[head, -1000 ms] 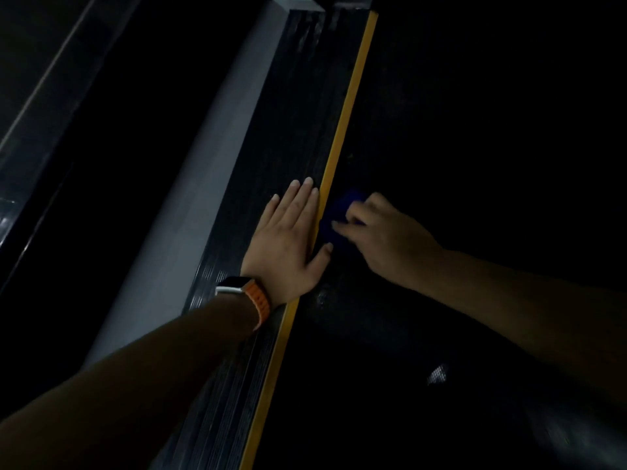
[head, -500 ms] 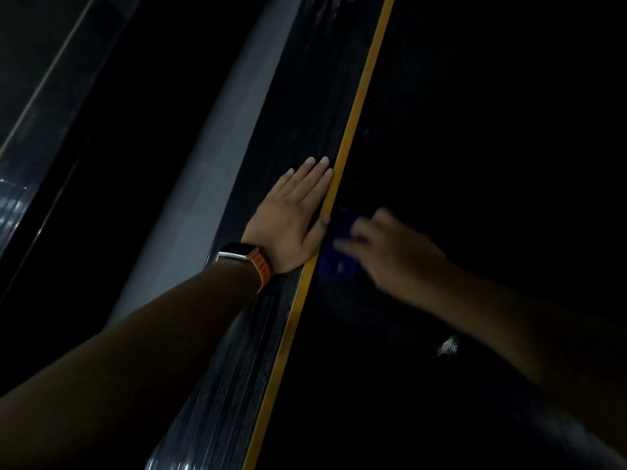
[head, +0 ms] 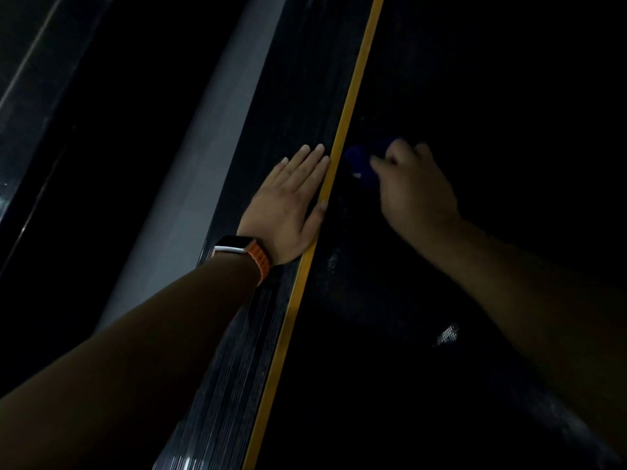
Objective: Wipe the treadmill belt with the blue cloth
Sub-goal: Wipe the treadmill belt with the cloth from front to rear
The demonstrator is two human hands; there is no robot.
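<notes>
Cloth (head: 360, 163) farther up belt (head: 359, 300) under right hand (head: 414, 195); left hand (head: 288, 208) unmoved.

Ribbed black side rail (head: 237, 351) runs diag. from bottom centre to top. Yellow stripe (head: 342, 137) borders its R edge, full length. Grey side cover (head: 190, 205) lies along its L edge. Smartwatch (head: 234, 247), silver case w/ orange strap (head: 259, 262), sits above the rail mid-frame. Far L: dark glossy floor (head: 30, 96) w/ pale seam lines.
</notes>
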